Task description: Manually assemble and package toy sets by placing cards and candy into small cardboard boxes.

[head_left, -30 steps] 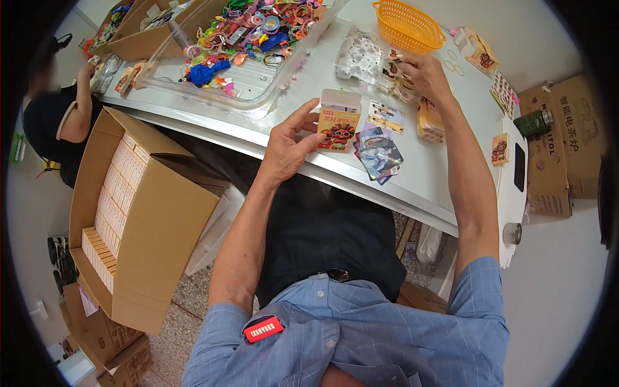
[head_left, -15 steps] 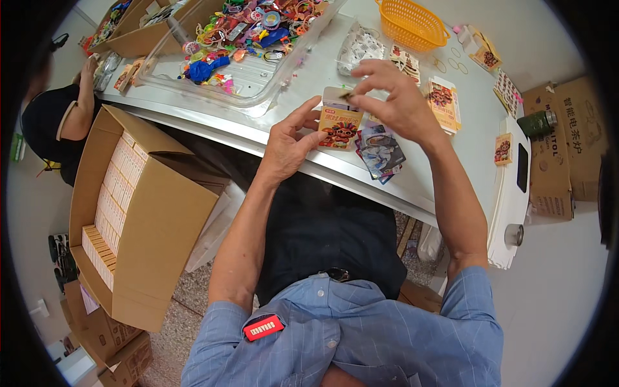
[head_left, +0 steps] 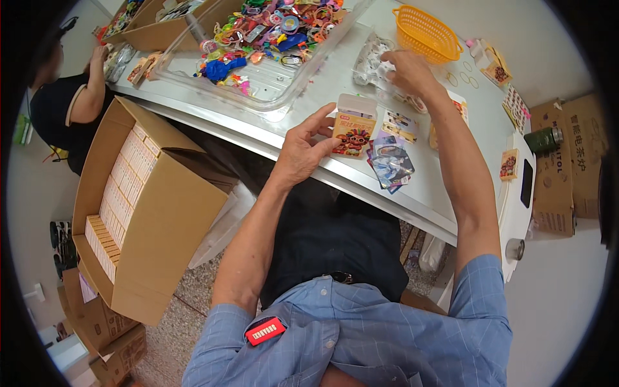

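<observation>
My left hand (head_left: pixel 302 149) grips a small yellow and orange printed carton (head_left: pixel 354 134) by its left side, near the table's front edge. The carton is upright with its top flap raised; what is inside cannot be seen. My right hand (head_left: pixel 412 76) is stretched over a clear plastic tray (head_left: pixel 362 76) of small white pieces, fingers bent down and apart at its right side. Whether they touch a piece is hard to make out. A fanned stack of glossy picture cards (head_left: pixel 391 162) lies right of the carton, with a pale yellow printed card (head_left: pixel 401 126) behind it.
A large clear bin (head_left: pixel 274 108) of colourful trinkets stands at the back left, a yellow basket (head_left: pixel 429 35) at the back right. Rubber bands (head_left: pixel 465 74) lie near it. An open cardboard box (head_left: pixel 171 226) packed with cartons stands left. Another person (head_left: pixel 71 106) is at far left.
My right hand has moved from above the carton, away and to the right, to the clear tray. The small dark thing at its fingertips is no longer seen. My left hand still holds the carton.
</observation>
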A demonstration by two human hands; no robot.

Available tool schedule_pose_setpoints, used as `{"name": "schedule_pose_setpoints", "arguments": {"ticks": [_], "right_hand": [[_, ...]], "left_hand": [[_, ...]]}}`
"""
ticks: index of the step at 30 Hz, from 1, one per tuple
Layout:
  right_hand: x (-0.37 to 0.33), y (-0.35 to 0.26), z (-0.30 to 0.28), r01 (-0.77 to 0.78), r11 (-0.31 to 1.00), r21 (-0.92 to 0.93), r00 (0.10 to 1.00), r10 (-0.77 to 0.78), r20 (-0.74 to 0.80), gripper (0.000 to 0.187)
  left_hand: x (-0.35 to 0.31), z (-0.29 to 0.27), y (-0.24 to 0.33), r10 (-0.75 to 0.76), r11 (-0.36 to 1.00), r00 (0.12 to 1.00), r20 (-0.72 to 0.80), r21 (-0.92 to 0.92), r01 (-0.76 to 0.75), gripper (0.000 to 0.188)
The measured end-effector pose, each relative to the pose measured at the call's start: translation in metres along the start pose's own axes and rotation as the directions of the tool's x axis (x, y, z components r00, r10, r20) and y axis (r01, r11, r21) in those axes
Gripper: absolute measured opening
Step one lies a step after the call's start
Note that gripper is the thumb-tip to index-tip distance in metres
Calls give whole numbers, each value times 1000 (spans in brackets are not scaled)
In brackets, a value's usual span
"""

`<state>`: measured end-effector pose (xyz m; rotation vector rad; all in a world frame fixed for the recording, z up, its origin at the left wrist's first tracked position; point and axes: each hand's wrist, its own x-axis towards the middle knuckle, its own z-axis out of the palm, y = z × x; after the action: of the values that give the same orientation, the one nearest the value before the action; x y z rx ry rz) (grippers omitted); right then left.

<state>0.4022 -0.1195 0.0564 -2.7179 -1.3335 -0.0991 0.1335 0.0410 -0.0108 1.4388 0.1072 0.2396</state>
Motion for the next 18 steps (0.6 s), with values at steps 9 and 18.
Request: {"name": "schedule_pose_setpoints", "arguments": {"ticks": [9,18], "right_hand": [[27,15,-9,-6,1000,-22,954,13,299,33],[28,6,3,-105,993,-62,958,118,262,26]], "left_hand": [[0,1,0,-11,1000,1000,19,21,11,68],[1,-2,0,-23,1000,1000,-5,7,23,69]]}}
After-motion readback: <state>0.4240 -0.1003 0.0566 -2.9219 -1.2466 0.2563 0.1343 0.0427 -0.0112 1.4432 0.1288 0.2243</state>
